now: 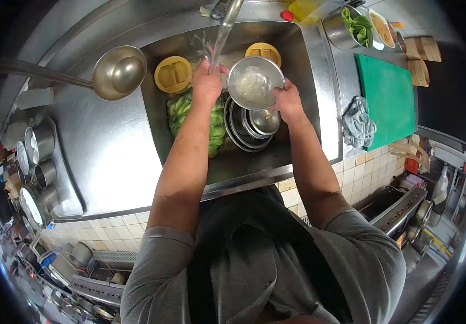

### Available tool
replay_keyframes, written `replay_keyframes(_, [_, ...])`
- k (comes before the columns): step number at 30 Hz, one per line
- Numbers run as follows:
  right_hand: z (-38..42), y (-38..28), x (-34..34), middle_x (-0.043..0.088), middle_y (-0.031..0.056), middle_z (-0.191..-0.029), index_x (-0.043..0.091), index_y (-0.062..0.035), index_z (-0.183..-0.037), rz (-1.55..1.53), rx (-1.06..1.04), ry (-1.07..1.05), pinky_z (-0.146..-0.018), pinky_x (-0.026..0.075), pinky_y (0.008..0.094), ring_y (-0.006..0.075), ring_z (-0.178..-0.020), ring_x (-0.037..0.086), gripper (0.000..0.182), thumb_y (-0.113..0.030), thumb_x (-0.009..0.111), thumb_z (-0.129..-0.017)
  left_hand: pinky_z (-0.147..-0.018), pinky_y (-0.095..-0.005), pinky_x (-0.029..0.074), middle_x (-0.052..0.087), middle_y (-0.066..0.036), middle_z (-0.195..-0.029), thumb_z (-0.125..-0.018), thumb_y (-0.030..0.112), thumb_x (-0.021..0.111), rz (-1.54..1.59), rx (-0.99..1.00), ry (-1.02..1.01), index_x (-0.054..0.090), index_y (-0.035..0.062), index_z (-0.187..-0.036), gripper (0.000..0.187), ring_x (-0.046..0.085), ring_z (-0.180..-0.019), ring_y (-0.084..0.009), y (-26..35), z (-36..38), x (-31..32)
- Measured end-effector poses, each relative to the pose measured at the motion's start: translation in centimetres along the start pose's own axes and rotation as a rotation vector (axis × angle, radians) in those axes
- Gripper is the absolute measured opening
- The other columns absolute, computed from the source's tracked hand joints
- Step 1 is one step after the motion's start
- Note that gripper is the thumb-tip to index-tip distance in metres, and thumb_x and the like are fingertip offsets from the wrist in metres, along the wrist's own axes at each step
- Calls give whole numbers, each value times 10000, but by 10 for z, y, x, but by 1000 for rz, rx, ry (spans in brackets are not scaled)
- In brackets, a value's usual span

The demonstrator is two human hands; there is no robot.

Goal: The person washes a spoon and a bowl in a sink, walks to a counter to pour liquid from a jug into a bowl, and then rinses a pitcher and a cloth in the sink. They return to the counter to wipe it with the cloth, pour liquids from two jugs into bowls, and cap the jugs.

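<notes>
In the sink (154,116), my right hand (288,102) grips the rim of a small metal bowl (254,83) with its thumb inside. The bowl is tilted toward me, and its inside looks wet. To its left, my left hand (207,83) is under the water running from the tap (232,12). Splashing hides most of its fingers, and I cannot make out whether it holds anything. Beneath the held bowl are several stacked metal bowls (265,121). Leafy greens (181,110) lie left of the stack, partly covered by my left forearm.
Two yellow round pieces (172,74) (264,51) sit in the sink's back part. A large ladle (119,73) rests on the left counter. At right are a green cutting board (388,100), a crumpled cloth (359,123) and a metal pot with leaves (356,26). Metal pots (41,143) stand far left.
</notes>
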State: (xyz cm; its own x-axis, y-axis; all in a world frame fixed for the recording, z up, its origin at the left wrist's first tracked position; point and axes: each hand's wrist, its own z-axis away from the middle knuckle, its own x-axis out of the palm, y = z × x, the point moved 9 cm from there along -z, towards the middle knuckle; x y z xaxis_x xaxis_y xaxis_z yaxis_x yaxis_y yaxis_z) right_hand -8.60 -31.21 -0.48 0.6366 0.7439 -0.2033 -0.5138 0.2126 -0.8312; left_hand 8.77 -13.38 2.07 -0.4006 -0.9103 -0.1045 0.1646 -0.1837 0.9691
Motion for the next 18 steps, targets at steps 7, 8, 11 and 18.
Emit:
replay_keyframes(7, [6, 12, 35, 624, 158, -1118, 510, -1, -1253, -140, 143, -156, -575, 597, 370, 273, -861, 671, 442, 25, 507, -812, -839, -370, 474, 686, -145, -988, -938, 442, 540, -475, -101, -276, 590, 80, -1262, 489, 632, -869, -234, -5, -22, 4])
replay_keyframes(8, [9, 10, 43, 620, 162, -1119, 503, -1, -1259, -147, 157, -189, -581, 597, 376, 273, -857, 670, 448, 23, 515, -812, -839, -370, 474, 686, -145, -988, -938, 442, 540, -477, -103, -271, 590, 80, -1262, 489, 632, -869, -234, -6, -20, -2])
replay_keyframes(11, [9, 10, 58, 634, 148, -1072, 514, 0, -1248, -185, 158, -213, -569, 592, 359, 255, -834, 668, 433, 8, 534, -816, -843, -356, 463, 672, -130, -968, -926, 449, 567, -487, -66, -198, 585, 45, -1239, 511, 610, -871, -217, 10, -11, -24])
replay_keyframes(18, [-18, 8, 92, 657, 130, -978, 535, 8, -1230, -38, 142, -343, -643, 576, 381, 238, -858, 661, 393, -37, 534, -839, -445, -302, 352, 610, -115, -815, -873, 326, 657, 115, -638, -253, 591, -7, -1048, 382, 467, -542, -155, -61, 52, -52])
